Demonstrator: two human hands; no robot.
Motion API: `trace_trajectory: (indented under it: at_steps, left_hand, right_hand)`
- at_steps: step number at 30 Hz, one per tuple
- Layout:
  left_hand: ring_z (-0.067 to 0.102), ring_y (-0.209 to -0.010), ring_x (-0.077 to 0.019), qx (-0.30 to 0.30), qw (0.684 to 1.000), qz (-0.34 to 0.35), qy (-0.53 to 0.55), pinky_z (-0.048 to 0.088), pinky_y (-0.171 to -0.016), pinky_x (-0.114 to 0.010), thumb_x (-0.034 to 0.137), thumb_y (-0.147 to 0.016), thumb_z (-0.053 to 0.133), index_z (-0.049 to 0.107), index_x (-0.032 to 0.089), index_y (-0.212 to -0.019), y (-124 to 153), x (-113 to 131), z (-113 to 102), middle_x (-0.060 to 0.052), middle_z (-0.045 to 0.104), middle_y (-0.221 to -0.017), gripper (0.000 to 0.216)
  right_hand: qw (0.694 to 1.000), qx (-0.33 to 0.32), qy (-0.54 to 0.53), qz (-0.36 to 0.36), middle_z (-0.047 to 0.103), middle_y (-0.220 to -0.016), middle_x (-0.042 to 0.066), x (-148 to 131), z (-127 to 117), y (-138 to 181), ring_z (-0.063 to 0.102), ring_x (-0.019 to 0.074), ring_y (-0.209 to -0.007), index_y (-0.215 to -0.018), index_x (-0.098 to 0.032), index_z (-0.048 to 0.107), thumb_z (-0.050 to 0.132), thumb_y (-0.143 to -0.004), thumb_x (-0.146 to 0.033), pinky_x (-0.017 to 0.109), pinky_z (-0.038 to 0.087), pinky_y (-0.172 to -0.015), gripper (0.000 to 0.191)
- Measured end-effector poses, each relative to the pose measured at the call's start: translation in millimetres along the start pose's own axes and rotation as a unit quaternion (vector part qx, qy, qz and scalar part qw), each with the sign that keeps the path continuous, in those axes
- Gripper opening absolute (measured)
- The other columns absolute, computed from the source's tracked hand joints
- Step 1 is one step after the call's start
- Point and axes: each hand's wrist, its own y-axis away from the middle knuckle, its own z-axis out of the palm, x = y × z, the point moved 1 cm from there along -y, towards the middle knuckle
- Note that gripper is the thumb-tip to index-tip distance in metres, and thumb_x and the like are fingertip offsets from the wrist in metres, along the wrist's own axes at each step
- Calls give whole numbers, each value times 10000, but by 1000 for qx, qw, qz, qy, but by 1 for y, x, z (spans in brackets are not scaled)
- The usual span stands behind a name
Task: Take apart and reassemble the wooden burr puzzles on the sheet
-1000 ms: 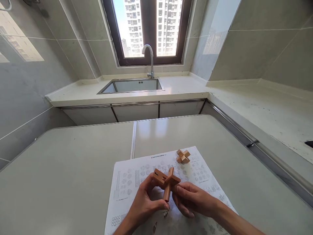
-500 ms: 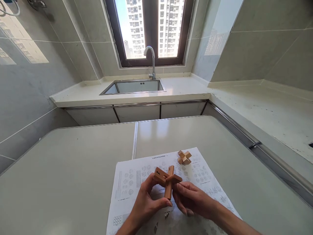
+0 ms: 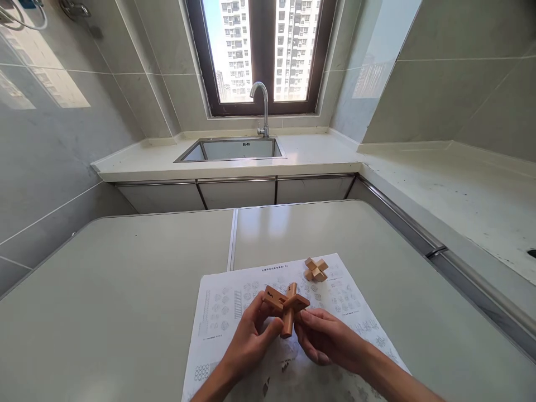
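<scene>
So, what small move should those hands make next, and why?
Perhaps press the left hand's thumb lightly against the round-ended bar: its near end sticks out of the brown wooden puzzle close to that thumb, and the right hand seems placed to steady the other side.

Left hand (image 3: 253, 340): thumb (image 3: 273, 329) shifts upward. A second ago its tip sits at the lower end of the bar (image 3: 287, 322) of the brown wooden assembly (image 3: 277, 298); now it lies alongside the bar's left side, higher up, contact unclear. Bar's lower end now exposed below the thumb. Head view swings slightly left: more of the metal fitting (image 3: 75, 8) and pale hose (image 3: 32, 25) shows at upper left.
</scene>
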Motion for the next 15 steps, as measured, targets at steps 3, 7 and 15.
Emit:
trace_trajectory:
  at_steps: [3,7,15]
  left_hand:
    - [705,-1174,-307,13,1000,-9,-4,520,-1007,-389,525,-1010,663,665,201,-1181,0,3,2,-125,767,-1200,367]
    - [716,-1170,-326,40,999,-3,-1,551,-975,-396,502,-997,690,699,191,-1139,-2,4,4,-129,781,-1180,341]
    - [741,-942,-259,50,998,16,-39,571,-897,-375,501,-954,749,727,165,-952,2,0,2,-92,781,-940,336]
  right_hand:
    - [1000,7,-11,-5,584,-525,-15,3,-2,-1,388,66,-369,-809,-130,640,682,-973,-602,203,260,-379,502]
    - [1000,19,-14,-13,566,-521,-28,6,-3,0,372,61,-377,-822,-132,637,679,-979,-598,202,242,-387,494]
    - [997,71,-37,-22,559,-522,-28,0,-3,-1,326,45,-375,-779,-138,641,735,-934,-597,207,225,-394,493]
